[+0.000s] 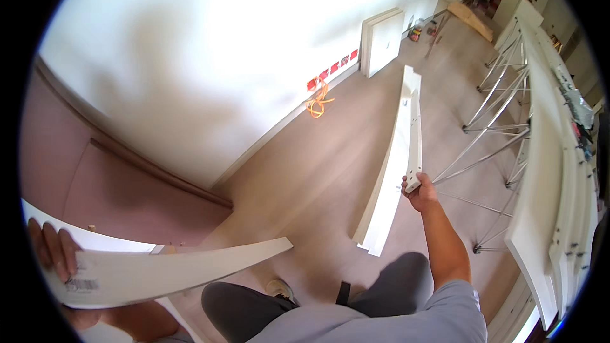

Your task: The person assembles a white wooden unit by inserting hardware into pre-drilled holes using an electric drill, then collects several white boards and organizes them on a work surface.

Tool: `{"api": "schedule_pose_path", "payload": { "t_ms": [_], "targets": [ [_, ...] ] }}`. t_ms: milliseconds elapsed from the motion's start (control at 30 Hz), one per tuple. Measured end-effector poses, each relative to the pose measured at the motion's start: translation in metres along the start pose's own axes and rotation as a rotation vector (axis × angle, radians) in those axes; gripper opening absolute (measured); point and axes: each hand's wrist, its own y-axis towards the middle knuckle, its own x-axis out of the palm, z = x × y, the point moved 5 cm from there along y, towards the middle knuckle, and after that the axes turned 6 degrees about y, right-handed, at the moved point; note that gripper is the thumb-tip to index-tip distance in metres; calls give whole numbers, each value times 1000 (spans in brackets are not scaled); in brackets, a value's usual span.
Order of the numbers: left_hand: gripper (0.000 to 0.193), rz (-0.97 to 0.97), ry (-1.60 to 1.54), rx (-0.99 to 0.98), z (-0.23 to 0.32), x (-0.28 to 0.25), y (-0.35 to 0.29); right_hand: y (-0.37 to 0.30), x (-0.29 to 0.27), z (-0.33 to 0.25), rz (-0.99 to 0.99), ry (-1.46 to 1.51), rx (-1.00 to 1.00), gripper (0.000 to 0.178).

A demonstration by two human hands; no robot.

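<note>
My left hand (56, 251) is closed round the edge of a long white board (184, 270), its fingers over the upper face beside a printed label. The board points inward, toward the middle of the view, above my knee. My right hand (420, 192) stretches forward, wrapped round the near end of a narrow white strip with small holes (415, 136). That strip runs along the right side of a wider white board (386, 206), which extends away from me over the wooden floor. Whether the strip touches the wider board I cannot tell.
To the right stands a long bench of white panels (537, 171) on thin metal folding legs (492, 121). Pale panels (383, 41) lean on the wall near an orange cord (319, 105) and red-covered sockets (333, 68). A pinkish panel (136, 190) is at left.
</note>
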Motion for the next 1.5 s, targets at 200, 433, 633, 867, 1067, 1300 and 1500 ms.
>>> {"api": "schedule_pose_path", "payload": {
  "t_ms": [200,433,633,867,1067,1300,1500],
  "targets": [
    [77,26,245,113,7,-2,6,-140,38,-11,-362,338,20,56],
    [73,233,401,181,14,-5,-4,-259,82,-10,-202,-524,-43,62],
    [76,363,578,235,45,-30,-36,-263,133,-53,-220,-696,95,59],
    [76,384,554,220,56,-49,-61,-232,182,-34,-403,-1019,135,54],
    [80,410,471,253,52,-35,-53,-217,284,-22,-503,-1522,-130,40],
    [80,457,513,248,57,-31,-48,-206,456,11,-666,-1968,-681,42],
    [80,508,501,220,53,-29,-45,-211,599,67,-495,-2043,-1316,66]
  ]
}}
